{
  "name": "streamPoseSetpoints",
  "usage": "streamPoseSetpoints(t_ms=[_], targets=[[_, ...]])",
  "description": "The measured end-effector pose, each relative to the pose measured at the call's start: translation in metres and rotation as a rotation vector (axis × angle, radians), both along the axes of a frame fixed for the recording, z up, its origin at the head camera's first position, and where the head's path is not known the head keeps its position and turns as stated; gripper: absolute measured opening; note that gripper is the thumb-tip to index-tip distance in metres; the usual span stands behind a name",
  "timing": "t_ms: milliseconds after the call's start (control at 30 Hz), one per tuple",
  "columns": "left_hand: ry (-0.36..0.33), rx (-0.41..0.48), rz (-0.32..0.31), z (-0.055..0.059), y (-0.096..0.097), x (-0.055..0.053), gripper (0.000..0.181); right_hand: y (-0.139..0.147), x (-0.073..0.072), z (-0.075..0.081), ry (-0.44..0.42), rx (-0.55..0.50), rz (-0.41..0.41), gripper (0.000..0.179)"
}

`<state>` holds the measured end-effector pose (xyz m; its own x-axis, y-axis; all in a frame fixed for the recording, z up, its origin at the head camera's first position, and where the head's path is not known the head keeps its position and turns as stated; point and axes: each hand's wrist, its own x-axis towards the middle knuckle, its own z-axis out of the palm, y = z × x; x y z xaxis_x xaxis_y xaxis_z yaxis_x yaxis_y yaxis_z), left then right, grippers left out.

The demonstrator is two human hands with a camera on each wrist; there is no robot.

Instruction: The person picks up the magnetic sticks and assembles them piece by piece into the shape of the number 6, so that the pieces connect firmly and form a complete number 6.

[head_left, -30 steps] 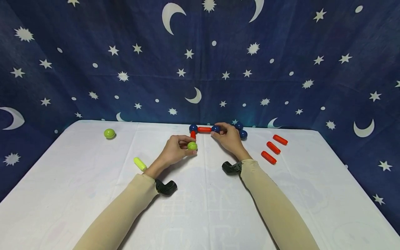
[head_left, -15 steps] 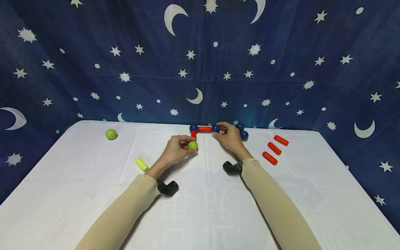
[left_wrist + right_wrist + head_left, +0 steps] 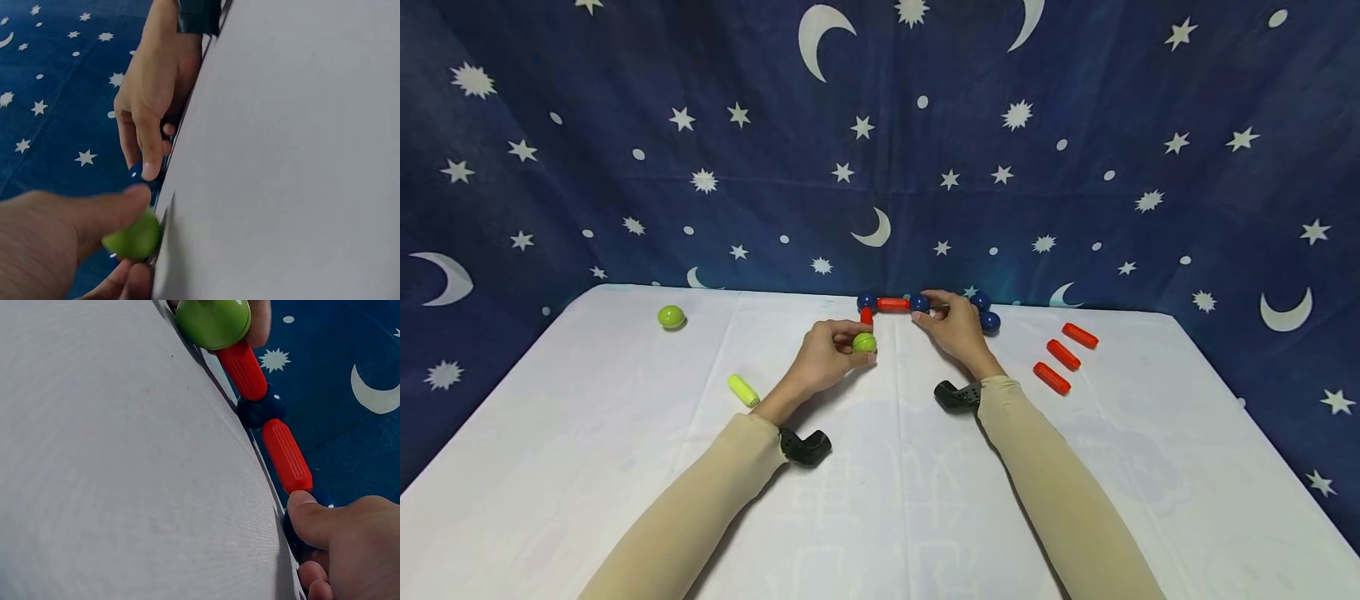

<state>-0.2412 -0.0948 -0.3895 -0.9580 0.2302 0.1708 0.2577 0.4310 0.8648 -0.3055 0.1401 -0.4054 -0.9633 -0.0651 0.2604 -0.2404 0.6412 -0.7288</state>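
Observation:
My left hand (image 3: 826, 357) pinches a green ball (image 3: 864, 342) between thumb and fingers. A short red rod (image 3: 242, 370) runs from that ball back to a blue ball (image 3: 867, 302). From this corner a second red rod (image 3: 893, 305) leads right to another blue ball (image 3: 919, 304), which my right hand (image 3: 957, 330) grips between thumb and fingers. Together the pieces form an L-shaped chain lying near the table's far edge. In the right wrist view the thumb of my right hand (image 3: 350, 537) covers part of the end ball, at the tip of the rod.
Two blue balls (image 3: 989, 322) sit just right of my right hand. Three red rods (image 3: 1063, 355) lie farther right. A yellow-green rod (image 3: 743, 390) rests beside my left wrist, and another green ball (image 3: 671, 317) is at the far left. A starry dark blue cloth (image 3: 760, 150) hangs behind the table.
The whole head view has shifted slightly. Both hands keep their holds on the green and blue balls, and the chain keeps its shape.

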Motion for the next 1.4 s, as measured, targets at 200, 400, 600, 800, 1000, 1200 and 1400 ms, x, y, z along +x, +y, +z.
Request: streamPoseSetpoints(t_ms=[200,400,600,800,1000,1200,1400], targets=[[-0.037,-0.053,0.005,0.024,-0.018,0.004,0.051,0.000,0.001,-0.002,-0.017,-0.008,-0.005,0.047],[-0.043,-0.143,0.073,0.042,-0.063,0.015,0.053,0.000,0.001,-0.002,-0.007,0.003,-0.013,0.047],[-0.099,-0.259,0.082,0.047,-0.119,0.037,0.058,-0.001,0.002,-0.001,0.001,0.004,-0.003,0.046],[-0.160,-0.322,0.072,0.037,-0.146,0.052,0.064,0.000,0.000,-0.002,0.026,0.024,-0.005,0.046],[-0.164,-0.308,0.054,0.030,-0.145,0.055,0.064,-0.001,0.001,-0.001,0.003,0.015,-0.013,0.046],[-0.166,-0.350,0.056,0.031,-0.141,0.056,0.060,-0.002,0.001,0.001,-0.014,0.012,-0.023,0.046],[-0.175,-0.413,0.060,0.034,-0.138,0.059,0.055,-0.002,0.002,0.000,-0.022,0.013,-0.028,0.046]])
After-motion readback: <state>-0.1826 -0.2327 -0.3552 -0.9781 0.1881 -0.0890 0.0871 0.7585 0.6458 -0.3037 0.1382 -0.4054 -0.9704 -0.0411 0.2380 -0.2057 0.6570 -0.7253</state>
